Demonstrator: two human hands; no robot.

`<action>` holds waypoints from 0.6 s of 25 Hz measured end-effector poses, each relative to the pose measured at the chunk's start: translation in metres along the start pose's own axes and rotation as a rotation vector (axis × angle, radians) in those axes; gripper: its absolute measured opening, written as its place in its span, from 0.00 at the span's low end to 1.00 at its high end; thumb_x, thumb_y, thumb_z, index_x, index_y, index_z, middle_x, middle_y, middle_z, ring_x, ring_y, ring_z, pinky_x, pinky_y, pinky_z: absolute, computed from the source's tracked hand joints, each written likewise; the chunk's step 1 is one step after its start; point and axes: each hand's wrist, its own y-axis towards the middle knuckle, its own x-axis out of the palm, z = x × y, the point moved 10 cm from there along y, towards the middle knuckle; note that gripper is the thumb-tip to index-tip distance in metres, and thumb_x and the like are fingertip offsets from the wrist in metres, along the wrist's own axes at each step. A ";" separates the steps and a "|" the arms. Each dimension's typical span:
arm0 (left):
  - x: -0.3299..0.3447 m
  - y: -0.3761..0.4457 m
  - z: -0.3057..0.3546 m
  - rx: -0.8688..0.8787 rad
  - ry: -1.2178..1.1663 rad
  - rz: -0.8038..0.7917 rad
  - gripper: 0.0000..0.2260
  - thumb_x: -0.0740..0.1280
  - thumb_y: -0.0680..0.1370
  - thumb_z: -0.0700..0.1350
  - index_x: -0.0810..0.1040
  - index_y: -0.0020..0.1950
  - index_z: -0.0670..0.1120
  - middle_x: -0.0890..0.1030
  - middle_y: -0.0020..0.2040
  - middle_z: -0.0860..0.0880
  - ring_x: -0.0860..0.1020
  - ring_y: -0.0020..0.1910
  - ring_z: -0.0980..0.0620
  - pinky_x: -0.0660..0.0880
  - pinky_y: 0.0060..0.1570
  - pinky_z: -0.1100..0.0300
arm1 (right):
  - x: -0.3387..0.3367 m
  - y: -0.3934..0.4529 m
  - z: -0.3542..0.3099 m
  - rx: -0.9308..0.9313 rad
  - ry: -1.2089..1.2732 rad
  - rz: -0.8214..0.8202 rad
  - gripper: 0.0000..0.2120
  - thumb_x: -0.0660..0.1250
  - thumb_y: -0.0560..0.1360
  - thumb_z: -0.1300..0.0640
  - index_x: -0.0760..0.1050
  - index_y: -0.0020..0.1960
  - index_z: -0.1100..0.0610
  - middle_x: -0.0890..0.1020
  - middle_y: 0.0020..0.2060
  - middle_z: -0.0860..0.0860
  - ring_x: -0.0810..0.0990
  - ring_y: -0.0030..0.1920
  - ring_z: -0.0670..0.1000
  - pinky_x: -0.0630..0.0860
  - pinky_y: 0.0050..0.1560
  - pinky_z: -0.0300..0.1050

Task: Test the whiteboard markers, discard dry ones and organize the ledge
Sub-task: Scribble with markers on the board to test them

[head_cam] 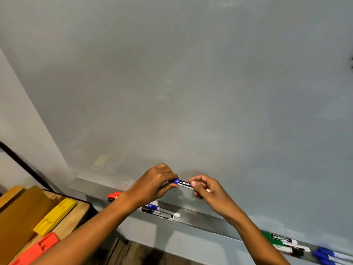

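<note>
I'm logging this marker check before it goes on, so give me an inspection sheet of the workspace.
Surface: grey whiteboard, faint smudges, no fresh marks; metal ledge below it.
Job's things: blue-capped marker with black label held level in front of the board; red marker, blue and black markers, green markers and blue markers on the ledge.
Clutter: yellow block and orange block on a wooden table.
Grippers: left hand grips the cap end; right hand pinches the barrel.
Cables: nothing seen.
Surroundings: pale wall on the left.

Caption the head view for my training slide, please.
Both hands grip a blue-capped whiteboard marker above the metal ledge.
</note>
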 end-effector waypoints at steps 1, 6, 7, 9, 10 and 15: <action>0.016 -0.011 -0.013 -0.028 0.026 -0.032 0.12 0.65 0.81 0.54 0.82 0.52 0.47 0.81 0.44 0.51 0.76 0.46 0.52 0.74 0.45 0.57 | 0.007 0.005 0.015 0.002 -0.077 0.010 0.05 0.67 0.79 0.54 0.80 0.53 0.51 0.81 0.38 0.49 0.79 0.41 0.45 0.75 0.48 0.41; 0.080 -0.061 -0.067 -0.159 0.122 -0.102 0.08 0.67 0.79 0.50 0.82 0.50 0.48 0.81 0.45 0.51 0.76 0.46 0.51 0.75 0.43 0.56 | 0.048 0.029 0.083 0.010 -0.630 -0.011 0.12 0.67 0.78 0.52 0.80 0.61 0.46 0.83 0.57 0.43 0.78 0.56 0.45 0.73 0.59 0.41; 0.093 -0.068 -0.076 -0.193 0.136 -0.126 0.05 0.69 0.77 0.47 0.82 0.50 0.48 0.81 0.45 0.51 0.76 0.45 0.50 0.75 0.42 0.57 | 0.055 0.033 0.092 0.015 -0.757 0.015 0.13 0.66 0.79 0.51 0.79 0.62 0.45 0.82 0.58 0.42 0.76 0.57 0.47 0.71 0.60 0.43; 0.118 -0.081 -0.095 -0.266 0.169 -0.187 0.05 0.73 0.72 0.41 0.82 0.46 0.48 0.80 0.43 0.51 0.76 0.44 0.50 0.74 0.40 0.58 | 0.065 0.038 0.101 0.018 -0.909 0.113 0.12 0.66 0.78 0.49 0.79 0.61 0.44 0.83 0.56 0.42 0.75 0.58 0.50 0.66 0.58 0.46; 0.129 -0.085 -0.104 -0.299 0.171 -0.206 0.08 0.74 0.69 0.39 0.81 0.45 0.48 0.80 0.43 0.51 0.76 0.43 0.49 0.74 0.39 0.57 | 0.069 0.040 0.106 0.019 -0.949 0.156 0.11 0.66 0.78 0.49 0.80 0.60 0.45 0.84 0.55 0.43 0.76 0.57 0.51 0.66 0.57 0.47; 0.157 -0.097 -0.122 -0.359 0.157 -0.247 0.13 0.78 0.60 0.36 0.82 0.40 0.48 0.80 0.38 0.51 0.77 0.37 0.49 0.75 0.33 0.59 | 0.087 0.054 0.145 0.201 -1.141 0.183 0.04 0.70 0.74 0.52 0.84 0.46 0.48 0.85 0.41 0.47 0.81 0.46 0.52 0.71 0.48 0.48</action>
